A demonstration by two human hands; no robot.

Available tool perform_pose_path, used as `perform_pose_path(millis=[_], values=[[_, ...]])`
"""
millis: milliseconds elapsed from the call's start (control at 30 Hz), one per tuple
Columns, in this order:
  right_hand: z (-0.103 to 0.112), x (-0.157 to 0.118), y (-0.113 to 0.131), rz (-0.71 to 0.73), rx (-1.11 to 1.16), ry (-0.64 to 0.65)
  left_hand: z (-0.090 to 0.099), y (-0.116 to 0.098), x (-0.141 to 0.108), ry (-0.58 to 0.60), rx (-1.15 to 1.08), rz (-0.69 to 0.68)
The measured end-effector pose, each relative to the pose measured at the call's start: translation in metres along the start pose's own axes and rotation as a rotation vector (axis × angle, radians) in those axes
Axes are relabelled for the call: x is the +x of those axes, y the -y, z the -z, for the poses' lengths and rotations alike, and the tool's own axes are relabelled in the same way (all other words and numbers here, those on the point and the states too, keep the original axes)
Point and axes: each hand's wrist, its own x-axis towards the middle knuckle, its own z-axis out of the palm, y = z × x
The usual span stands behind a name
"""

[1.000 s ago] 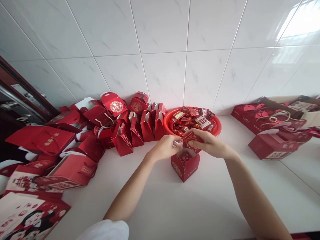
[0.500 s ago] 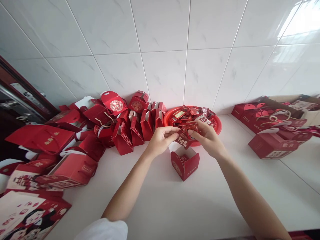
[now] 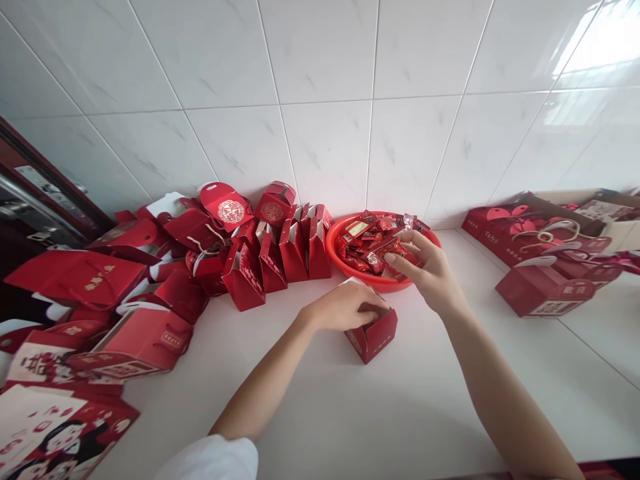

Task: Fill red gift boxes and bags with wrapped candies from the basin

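My left hand [image 3: 345, 308] reaches into the small open red box [image 3: 381, 337] on the white counter. Its fingertips are hidden inside the box, so what they touch does not show. Over the right side of the red basin [image 3: 342, 261], my right hand [image 3: 423, 270] pinches a red wrapped packet [image 3: 401, 261] between thumb and fingers. Many red wrapped packets [image 3: 369, 241] fill the basin, just behind the box.
Upright red boxes [image 3: 295, 250] line the counter left of the basin. Further left lie piled red gift boxes [image 3: 150, 340] and a printed bag [image 3: 65, 427]. More red boxes [image 3: 545, 290] stand at the right. A tiled wall [image 3: 325, 147] rises behind.
My left hand has moved down from above the basin into the small box, and the dark red packet it held is out of sight. My right hand has shifted slightly right.
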Motion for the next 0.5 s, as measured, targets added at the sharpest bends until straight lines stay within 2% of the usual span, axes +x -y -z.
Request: perform_pose_path(millis=[100, 167, 300, 400, 500], values=[[0.004, 0.001, 0.0, 0.022, -0.093, -0.002, 0.006, 0.0, -0.003, -0.193, -0.023, 0.03], [0.005, 0.001, -0.002, 0.012, -0.105, 0.019, 0.013, 0.002, -0.008, -0.26, -0.087, 0.04], [0.0, 0.001, -0.005, -0.039, -0.022, 0.096, 0.023, 0.007, -0.019, -0.194, -0.058, 0.107], [-0.011, 0.0, -0.007, -0.072, 0.136, 0.23, 0.025, 0.01, -0.025, -0.188, 0.052, 0.189], [-0.021, -0.002, -0.01, -0.079, 0.184, 0.39, 0.025, 0.01, -0.027, -0.134, 0.041, 0.257]])
